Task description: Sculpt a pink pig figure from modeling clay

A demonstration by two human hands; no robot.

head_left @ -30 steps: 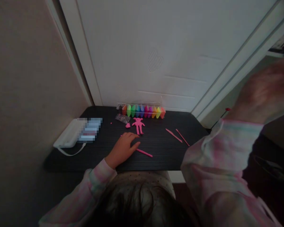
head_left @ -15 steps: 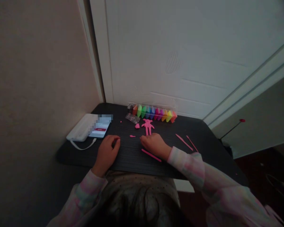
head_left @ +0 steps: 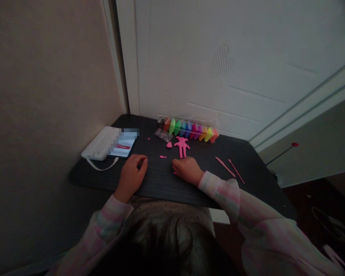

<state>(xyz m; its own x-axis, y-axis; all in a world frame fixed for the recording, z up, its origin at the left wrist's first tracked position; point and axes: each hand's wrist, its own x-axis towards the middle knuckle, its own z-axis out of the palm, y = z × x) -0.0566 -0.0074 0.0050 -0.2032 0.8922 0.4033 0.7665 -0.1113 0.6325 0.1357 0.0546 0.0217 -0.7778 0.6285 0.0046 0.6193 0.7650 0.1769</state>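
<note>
My left hand (head_left: 132, 174) rests on the dark table, its fingers loosely bent with a gap between thumb and forefinger and nothing seen in it. My right hand (head_left: 188, 170) is closed over a pink modelling stick (head_left: 175, 173), of which only a small end shows below the fingers. Just beyond that hand lies a pink clay figure (head_left: 182, 145) with ears, arms and two long legs. To its left are a pink clay lump (head_left: 169, 145) and a small flat pink piece (head_left: 163, 156). A tiny pink bit (head_left: 148, 138) lies farther left.
A clear pack of coloured clay (head_left: 189, 129) stands along the table's back edge, with a crumpled clear wrapper (head_left: 163, 135) before it. Two pink modelling tools (head_left: 225, 166) lie right. At left, a phone (head_left: 123, 145) leans by a white device (head_left: 101, 143) with a cable (head_left: 102, 168).
My right hand came down from the raised right side onto the table and now covers the pink stick. My left hand drew back leftward from the stick. The camera view shifted.
</note>
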